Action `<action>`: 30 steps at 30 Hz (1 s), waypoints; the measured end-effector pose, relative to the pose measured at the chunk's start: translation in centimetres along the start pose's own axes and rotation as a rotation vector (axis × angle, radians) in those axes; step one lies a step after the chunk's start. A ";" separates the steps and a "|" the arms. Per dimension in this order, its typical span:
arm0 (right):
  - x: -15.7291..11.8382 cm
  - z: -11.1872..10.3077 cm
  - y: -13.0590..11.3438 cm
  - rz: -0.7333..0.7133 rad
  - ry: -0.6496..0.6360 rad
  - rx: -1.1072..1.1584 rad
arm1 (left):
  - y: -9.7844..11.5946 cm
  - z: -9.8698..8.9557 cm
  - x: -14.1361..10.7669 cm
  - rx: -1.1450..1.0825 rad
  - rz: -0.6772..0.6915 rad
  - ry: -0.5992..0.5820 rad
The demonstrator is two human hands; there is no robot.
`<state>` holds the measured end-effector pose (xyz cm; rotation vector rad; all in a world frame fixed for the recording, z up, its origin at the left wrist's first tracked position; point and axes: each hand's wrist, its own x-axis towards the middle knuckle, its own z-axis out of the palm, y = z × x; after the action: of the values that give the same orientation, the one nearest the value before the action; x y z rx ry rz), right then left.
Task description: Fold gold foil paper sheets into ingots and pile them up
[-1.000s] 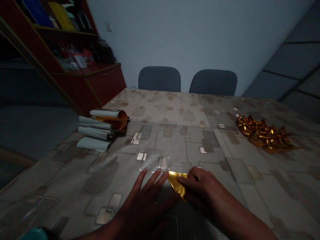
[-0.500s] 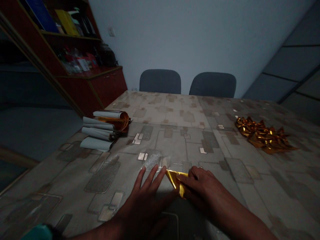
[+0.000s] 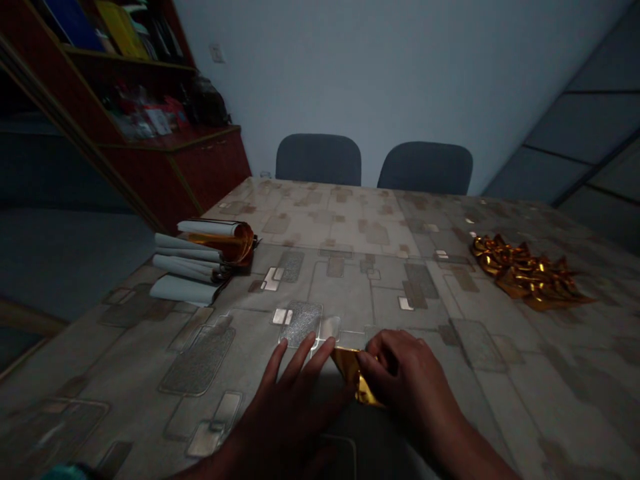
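A small piece of folded gold foil paper (image 3: 369,393) lies on the table between my two hands. My left hand (image 3: 293,393) rests flat with fingers spread, its index fingertip at the paper's far left corner; its thumb is lost in shadow. With curled fingers and the thumb pressed in, my right hand (image 3: 413,373) grips the paper's right side and covers part of it. Off to the right sits a cluster of folded gold foil pieces (image 3: 533,270). On the left is a stack of bent foil sheets (image 3: 193,267), pale side outward.
A patterned cloth covers the table (image 3: 350,220). Two grey chairs, a left one (image 3: 319,159) and a right one (image 3: 426,167), stand at its far edge against the wall. A red-brown cabinet (image 3: 210,167) with shelves of goods is at the back left.
My right hand's fingers have curled in more over the right side of the foil paper, hiding more of its upper edge. My left hand stays nearly in place. The view has shifted slightly.
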<state>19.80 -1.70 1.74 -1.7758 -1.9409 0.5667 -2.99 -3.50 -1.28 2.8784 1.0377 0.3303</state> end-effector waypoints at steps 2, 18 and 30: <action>0.0 0.0 0.0 -0.056 -0.005 -0.031 | 0.0 -0.1 0.0 0.005 0.000 0.000; -0.2 1.7 0.3 -0.121 0.039 -0.078 | -0.1 0.1 -0.2 0.000 0.028 0.030; -0.2 2.1 1.3 -0.203 0.089 -0.123 | -0.3 0.4 0.0 0.074 0.059 -0.014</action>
<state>19.60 -1.80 -0.75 -1.6185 -2.1010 0.2999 -3.12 -3.28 -1.72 2.9773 0.9842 0.2803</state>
